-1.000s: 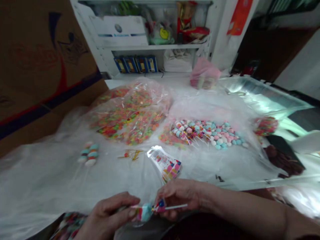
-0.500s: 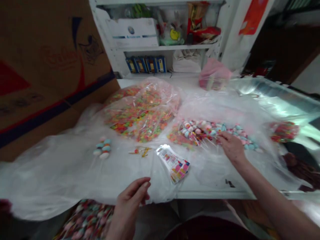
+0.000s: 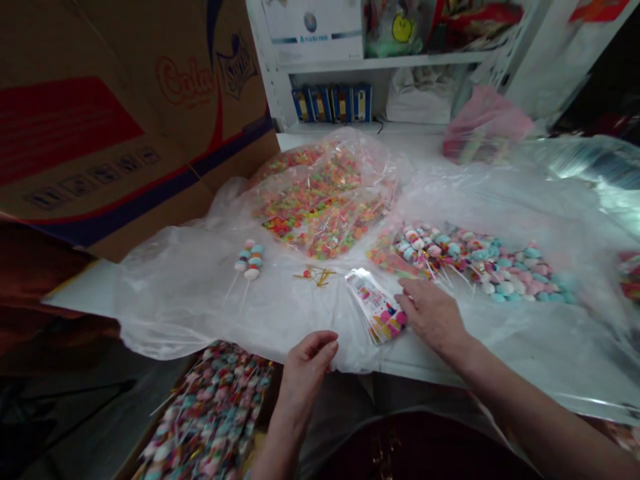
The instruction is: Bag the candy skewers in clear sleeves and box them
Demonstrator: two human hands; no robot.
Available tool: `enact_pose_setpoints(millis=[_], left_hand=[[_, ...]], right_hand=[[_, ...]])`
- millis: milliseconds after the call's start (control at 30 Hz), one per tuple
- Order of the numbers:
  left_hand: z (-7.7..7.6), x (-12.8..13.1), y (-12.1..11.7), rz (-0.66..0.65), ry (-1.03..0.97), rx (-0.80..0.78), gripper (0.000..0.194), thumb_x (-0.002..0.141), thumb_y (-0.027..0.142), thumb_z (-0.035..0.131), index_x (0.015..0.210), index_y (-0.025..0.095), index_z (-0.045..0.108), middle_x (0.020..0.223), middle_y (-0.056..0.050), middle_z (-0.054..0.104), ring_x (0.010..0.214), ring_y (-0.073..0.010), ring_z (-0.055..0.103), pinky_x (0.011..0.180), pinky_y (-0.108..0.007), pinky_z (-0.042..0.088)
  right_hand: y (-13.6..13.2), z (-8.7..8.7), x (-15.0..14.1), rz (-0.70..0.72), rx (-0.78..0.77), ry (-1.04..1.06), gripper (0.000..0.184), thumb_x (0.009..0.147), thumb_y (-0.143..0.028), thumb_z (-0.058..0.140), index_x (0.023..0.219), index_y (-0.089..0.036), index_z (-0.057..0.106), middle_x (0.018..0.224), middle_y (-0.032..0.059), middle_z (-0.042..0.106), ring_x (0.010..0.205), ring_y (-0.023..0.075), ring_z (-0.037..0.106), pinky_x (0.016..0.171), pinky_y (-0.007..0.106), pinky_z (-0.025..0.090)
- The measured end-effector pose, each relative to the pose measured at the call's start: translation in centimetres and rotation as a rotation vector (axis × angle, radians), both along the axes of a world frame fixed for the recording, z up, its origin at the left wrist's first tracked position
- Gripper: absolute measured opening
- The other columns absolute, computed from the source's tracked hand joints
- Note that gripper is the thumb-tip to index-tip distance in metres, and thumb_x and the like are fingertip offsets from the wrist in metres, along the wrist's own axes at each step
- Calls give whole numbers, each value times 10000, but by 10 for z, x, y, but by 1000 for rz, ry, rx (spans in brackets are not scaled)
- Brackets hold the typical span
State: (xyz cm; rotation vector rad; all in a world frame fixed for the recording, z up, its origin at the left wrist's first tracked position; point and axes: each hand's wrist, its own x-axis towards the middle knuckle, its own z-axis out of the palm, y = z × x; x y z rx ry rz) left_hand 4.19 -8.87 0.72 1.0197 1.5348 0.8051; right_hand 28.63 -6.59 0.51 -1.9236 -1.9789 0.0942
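My right hand [image 3: 434, 315] rests palm down on the plastic-covered table [image 3: 190, 293], its fingertips touching a stack of small printed wrappers [image 3: 379, 308]. My left hand [image 3: 307, 357] hovers at the table's front edge with fingers loosely curled, nothing visible in them. A pile of pastel marshmallow sticks [image 3: 470, 261] lies just beyond my right hand. Two finished marshmallow sticks [image 3: 249, 260] lie apart to the left. A few yellow twist ties [image 3: 316, 274] lie between them and the wrappers.
A clear bag of colourful candies [image 3: 320, 193] sits at the middle back. A large cardboard box [image 3: 115, 113] stands at the left. A box of wrapped marshmallow sticks [image 3: 210, 413] sits below the table edge. White shelves [image 3: 370, 63] and a pink bag [image 3: 483, 130] are behind.
My right hand pulled back from the marshmallow pile to the wrapper stack. The wrapped stick that both hands held a second ago is gone from them. The view shifted left and down.
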Motion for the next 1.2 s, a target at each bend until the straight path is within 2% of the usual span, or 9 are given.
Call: enact_pose_setpoints(millis=[167,267,367,500,733,800,1000,1067,1200], left_hand=[[-8,-2,-7,-82,-33,-9,291,659,391,644,811,147,690,562,11,569,473,-101,452,465,-217,326],[-11,-7,-9,-70,-15,11,270,687,383,629,819,157,696,553,17,562,481,-102,452,469,-213,322],[-11,-7,-8,-39,-68,20,260,682,380,645,808,158,696,552,17,556,482,-101,444,462,-210,313],[-11,-2,-5,-19,-165,-6,243,642,354,672,769,148,696,539,14,545,467,-96,430,454,-209,308],[-5,9,-4,-97,-242,-22,308,654,436,672,756,148,711,632,-29,606,498,-110,474,460,-217,335],[0,15,-3,-152,-268,-36,324,676,450,652,776,147,713,657,-37,615,519,-118,492,464,-217,340],[4,22,4,-202,-241,33,184,634,320,635,681,152,695,542,3,546,494,-107,436,479,-222,327],[3,19,5,-186,-238,27,174,632,311,632,676,156,697,536,4,545,494,-110,439,477,-223,329],[2,13,5,-111,-252,-14,176,643,321,639,690,162,698,522,7,540,481,-110,451,463,-217,326]], right_hand=[[20,-25,-24,-123,-293,227,317,821,-269,521,1122,-193,583,989,65,658,863,207,590,715,278,398],[23,-30,-14,-133,-237,364,187,805,-256,482,885,-203,643,786,12,650,740,180,576,657,264,369],[20,-30,-5,-73,-126,463,235,810,-312,461,729,-207,653,727,7,634,733,185,563,677,282,377],[20,-28,-1,-142,31,704,225,759,-358,513,731,-197,668,763,22,642,776,206,557,730,318,413],[20,-12,-19,-162,-39,1195,187,732,-363,581,711,-178,592,584,-38,491,530,125,420,520,241,352],[20,-9,-25,-112,-52,1104,198,772,-364,546,690,-184,558,576,-39,471,533,127,419,524,242,345],[25,-19,-17,-109,-147,276,192,815,-248,460,720,-207,622,734,21,612,735,177,533,679,279,382],[24,-23,-10,-115,-125,250,214,826,-265,448,798,-217,655,832,33,647,795,190,552,716,294,400],[24,-25,-2,-133,21,449,266,835,-336,420,834,-207,653,821,27,645,786,202,568,731,315,425]])
